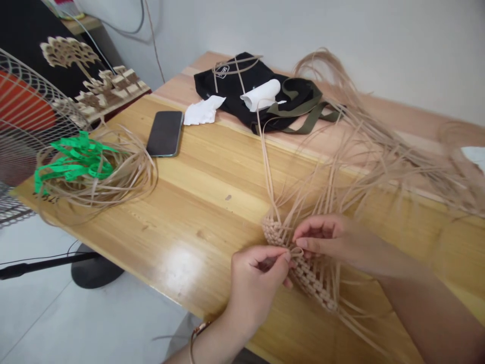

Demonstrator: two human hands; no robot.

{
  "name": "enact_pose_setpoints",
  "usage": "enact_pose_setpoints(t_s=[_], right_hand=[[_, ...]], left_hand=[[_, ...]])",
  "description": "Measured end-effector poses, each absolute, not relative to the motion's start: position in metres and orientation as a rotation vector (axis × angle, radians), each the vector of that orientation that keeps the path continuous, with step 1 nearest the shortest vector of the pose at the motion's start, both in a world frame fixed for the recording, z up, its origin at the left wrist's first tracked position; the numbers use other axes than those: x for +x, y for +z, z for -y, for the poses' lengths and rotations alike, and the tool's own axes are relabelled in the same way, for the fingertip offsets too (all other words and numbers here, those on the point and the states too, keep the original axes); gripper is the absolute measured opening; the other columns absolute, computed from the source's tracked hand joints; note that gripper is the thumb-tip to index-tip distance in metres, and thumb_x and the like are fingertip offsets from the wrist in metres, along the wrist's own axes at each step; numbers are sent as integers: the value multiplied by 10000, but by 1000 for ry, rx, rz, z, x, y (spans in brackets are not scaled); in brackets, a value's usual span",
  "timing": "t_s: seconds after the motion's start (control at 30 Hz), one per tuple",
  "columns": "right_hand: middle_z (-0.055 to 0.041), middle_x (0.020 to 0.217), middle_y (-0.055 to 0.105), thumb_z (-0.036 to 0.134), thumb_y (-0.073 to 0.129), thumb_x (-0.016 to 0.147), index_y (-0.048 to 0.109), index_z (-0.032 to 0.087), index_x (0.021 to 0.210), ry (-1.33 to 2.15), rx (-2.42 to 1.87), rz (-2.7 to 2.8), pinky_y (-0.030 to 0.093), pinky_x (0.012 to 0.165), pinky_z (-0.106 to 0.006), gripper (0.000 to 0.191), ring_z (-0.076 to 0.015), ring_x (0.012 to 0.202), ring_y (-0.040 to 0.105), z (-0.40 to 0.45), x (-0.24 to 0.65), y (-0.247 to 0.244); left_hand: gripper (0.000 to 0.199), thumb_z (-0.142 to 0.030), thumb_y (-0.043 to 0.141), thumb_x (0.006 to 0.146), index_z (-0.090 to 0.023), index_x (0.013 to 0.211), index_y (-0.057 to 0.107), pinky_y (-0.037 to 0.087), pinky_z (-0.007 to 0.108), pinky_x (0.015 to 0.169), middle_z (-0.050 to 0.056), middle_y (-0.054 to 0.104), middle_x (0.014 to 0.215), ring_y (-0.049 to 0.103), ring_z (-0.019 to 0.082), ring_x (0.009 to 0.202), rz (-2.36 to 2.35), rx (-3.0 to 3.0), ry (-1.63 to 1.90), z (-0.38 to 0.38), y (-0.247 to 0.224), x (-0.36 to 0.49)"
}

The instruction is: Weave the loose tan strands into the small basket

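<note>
A partly woven piece of tan flat strips (pixel 312 283) lies on the table, its edge knotted in close rows and its long loose strips fanning out to the back and right. My left hand (pixel 257 280) pinches a small strip loop (pixel 296 251) at the woven edge between thumb and index finger. Close beside it, my right hand (pixel 326 237) is closed in a pinch at the same loop, fingertips almost meeting the left ones. The strip ends between the fingers are partly hidden. A bracelet circles my left wrist.
A coil of tan strips (pixel 132 174) with green tape (pixel 85 159) lies at the table's left end, near a fan (pixel 26 116). A phone (pixel 165 133), torn white paper (pixel 204 110), a white roll (pixel 261 94) and a black bag (pixel 235 81) lie toward the back.
</note>
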State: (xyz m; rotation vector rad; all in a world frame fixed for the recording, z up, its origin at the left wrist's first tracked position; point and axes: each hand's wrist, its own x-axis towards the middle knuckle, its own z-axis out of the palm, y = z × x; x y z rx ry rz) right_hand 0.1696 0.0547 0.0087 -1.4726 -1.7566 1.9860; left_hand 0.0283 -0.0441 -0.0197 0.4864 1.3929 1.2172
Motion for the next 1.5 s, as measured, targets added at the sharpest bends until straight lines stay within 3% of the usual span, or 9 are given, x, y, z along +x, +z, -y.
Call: enact_pose_setpoints(t_s=[0.4,0.67,1.07,1.5], right_hand=[[33,581,689,245,725,688,731,206,685,2006,-1489,1621,451,506,-186,40,-91,526,601,-52,169,11],[-6,646,707,282,796,618,723,189,741,1932,-1505,1756,474,522,-217,171,-129,574,624,-53,173,8],[7,697,689,416,692,761,683,224,781,1590,-1509,2072,478,564,-225,194,-140,629,613,-40,174,12],[7,679,689,423,677,768,687,223,783,1488,-1478,2119,476,525,-217,201,-136,591,611,-39,175,6]], left_hand=[[96,-178,653,697,-156,643,729,425,119,337,12,710,543,660,118,433,-1479,495,1226,45,-23,34],[105,-163,640,710,-152,660,731,510,132,422,11,718,556,683,128,459,-1484,540,1294,48,-26,38],[140,-113,621,724,-165,694,747,500,115,403,7,734,576,691,122,477,-1414,523,1334,48,-26,38],[121,-114,643,725,-152,684,750,529,178,474,33,729,572,700,158,501,-1500,719,1291,47,-32,33]])
